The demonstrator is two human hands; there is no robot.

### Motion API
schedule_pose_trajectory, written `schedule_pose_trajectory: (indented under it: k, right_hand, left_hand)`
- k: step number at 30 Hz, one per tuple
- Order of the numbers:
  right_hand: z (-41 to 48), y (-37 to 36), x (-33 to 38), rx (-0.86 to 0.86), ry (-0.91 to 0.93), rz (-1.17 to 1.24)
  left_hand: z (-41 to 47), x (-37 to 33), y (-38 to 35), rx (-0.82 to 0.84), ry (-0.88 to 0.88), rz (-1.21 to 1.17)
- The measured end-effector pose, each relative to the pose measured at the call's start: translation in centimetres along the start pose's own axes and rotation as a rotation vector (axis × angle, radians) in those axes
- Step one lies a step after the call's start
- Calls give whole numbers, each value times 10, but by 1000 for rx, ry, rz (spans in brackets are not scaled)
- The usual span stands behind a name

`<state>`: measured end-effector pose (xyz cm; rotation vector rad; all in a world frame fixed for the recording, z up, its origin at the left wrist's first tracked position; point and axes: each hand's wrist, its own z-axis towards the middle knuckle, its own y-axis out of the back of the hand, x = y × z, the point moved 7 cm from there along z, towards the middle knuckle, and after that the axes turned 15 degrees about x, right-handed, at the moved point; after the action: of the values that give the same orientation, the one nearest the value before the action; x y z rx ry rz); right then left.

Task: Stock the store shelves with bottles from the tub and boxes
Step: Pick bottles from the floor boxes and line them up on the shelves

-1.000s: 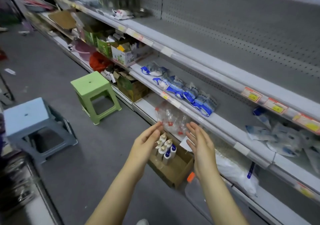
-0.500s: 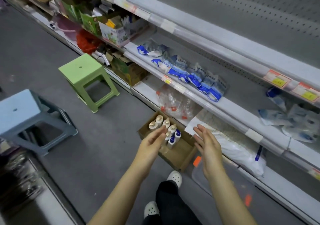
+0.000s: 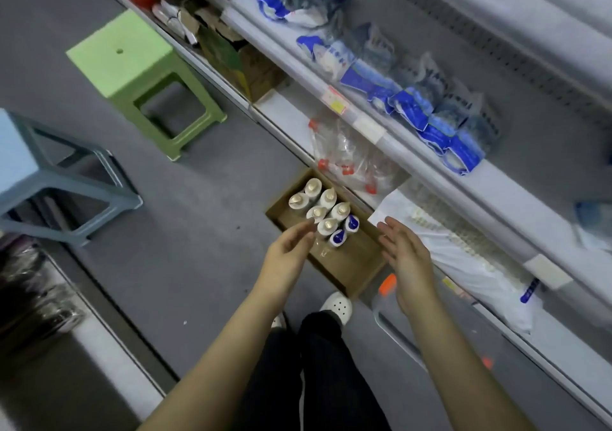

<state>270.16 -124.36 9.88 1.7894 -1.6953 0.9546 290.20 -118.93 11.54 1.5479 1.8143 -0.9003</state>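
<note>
An open cardboard box (image 3: 351,265) stands on the grey floor against the bottom shelf. Several white bottles with cream caps (image 3: 326,205) stand upright in its far end, two of them with blue labels (image 3: 344,232). My left hand (image 3: 288,255) hovers over the box's left edge, fingers straight and apart, empty, its fingertips just short of the nearest bottle. My right hand (image 3: 405,258) hovers over the box's right edge, palm facing inward, fingers straight, empty. A clear plastic tub (image 3: 397,328) with an orange latch lies on the floor to the right of the box.
Grey shelving (image 3: 374,132) runs diagonally on the right, holding blue-and-white packets (image 3: 410,106), clear bagged bottles with red caps (image 3: 344,162) and white packs (image 3: 470,261). A green stool (image 3: 132,66) and a blue stool (image 3: 29,165) stand on the aisle floor. My legs and white shoes show below.
The view has tilted down and closer to the box. Both hands have dropped towards it, staying empty with straight fingers.
</note>
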Motion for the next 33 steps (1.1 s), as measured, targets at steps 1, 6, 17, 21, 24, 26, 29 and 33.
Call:
schedule_pose_trajectory:
  k: [1,6,17,21,24,26,29,33]
  right_hand:
    - [11,-1,-3,-6,-13,-5]
    - [83,0,-55,-47,-71,-56]
    - [221,30,-193,-149,-170,-79]
    - [249,42,-218,-140,-192,-122]
    - [269,51,-233,-142,-227,-198]
    - [282,56,-241,-133,-260,-267]
    - [300,61,-248,-92,-309,-395]
    - [327,62,-257,16,-310,-589]
  left_hand:
    - [12,7,1,3,15,-2]
    - [86,72,1,79,139,43]
    - [225,223,6,180,367,73]
    - [251,257,4,215,394,162]
    - [268,281,5,214,395,228]
    - [282,295,3,220,392,275]
    - [301,305,-1,227,336,331]
    - [330,309,-7,212,171,437]
